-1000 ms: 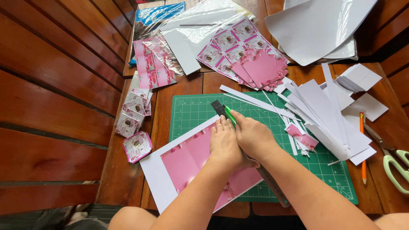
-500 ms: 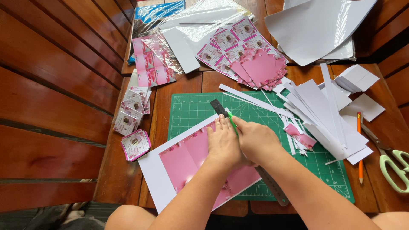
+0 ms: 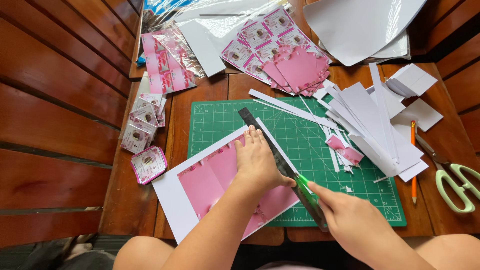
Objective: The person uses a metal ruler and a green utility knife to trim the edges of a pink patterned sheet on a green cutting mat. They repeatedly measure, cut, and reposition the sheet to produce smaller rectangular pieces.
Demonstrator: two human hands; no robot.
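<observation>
1. Hidden: the blade tip of the green knife (image 3: 304, 189) is covered by the right hand (image 3: 350, 220); the lower end of the ruler (image 3: 280, 162) passes under that hand.
2. Ruler: dark, long and narrow, running from upper centre down to lower right, along the sheet's right edge.
3. Sheet (image 3: 215, 185): white with pink printed panels, lying tilted on the green cutting mat (image 3: 320, 145), lower centre of the frame.
4. Left hand (image 3: 257, 162): flat, fingers spread, pressing down on ruler and sheet.
5. Right hand: closed around the knife.

The right hand (image 3: 357, 222) hides most of the green cutter (image 3: 306, 190).
</observation>
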